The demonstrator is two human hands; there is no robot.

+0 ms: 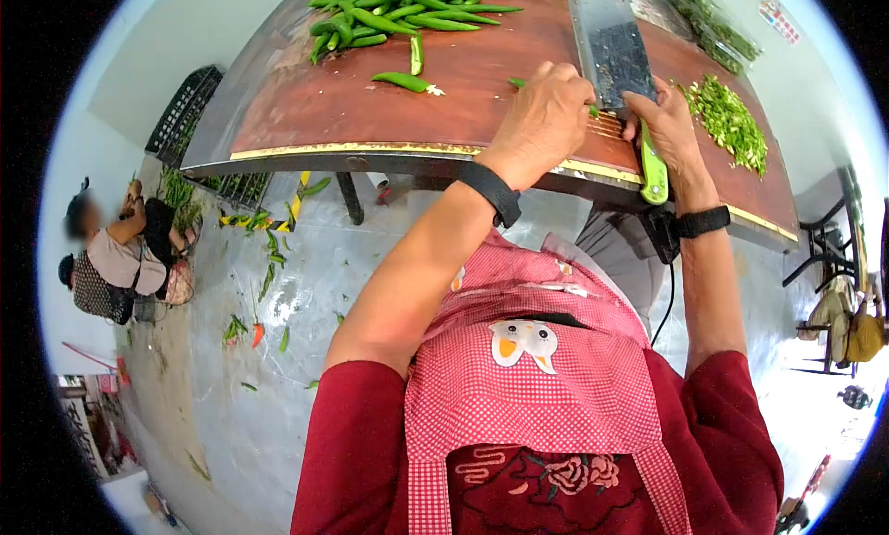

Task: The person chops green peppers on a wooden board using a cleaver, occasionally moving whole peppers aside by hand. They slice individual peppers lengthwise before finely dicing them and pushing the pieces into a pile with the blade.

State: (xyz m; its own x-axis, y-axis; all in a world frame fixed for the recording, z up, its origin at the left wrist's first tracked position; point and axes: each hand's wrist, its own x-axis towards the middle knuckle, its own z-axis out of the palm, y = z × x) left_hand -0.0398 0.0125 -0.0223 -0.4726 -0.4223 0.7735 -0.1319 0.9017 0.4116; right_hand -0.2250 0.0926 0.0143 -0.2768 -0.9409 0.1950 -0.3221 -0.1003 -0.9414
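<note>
My right hand (669, 127) grips a cleaver (616, 53) where the broad, wet blade meets the lime-green handle; the thumb lies against the blade. Beside the blade, my left hand (548, 116) is closed with curled fingers over a green chili (516, 82), mostly hidden under them. Bits of green show on both sides of that hand. A cut chili (406, 81) with pale seeds at its end lies to the left, below an opened chili piece (417, 53). Farther back is a pile of whole green chilies (398, 7). Chopped chili (725, 123) is heaped right of the cleaver.
The reddish-brown table (306, 118) has a yellow-edged front. A clear bag of greens (708, 21) sits at the back right. Black crates (185, 113) stand left of the table, near a seated person (120, 248). Chilies (269, 276) litter the floor; a dark chair (829, 229) is at right.
</note>
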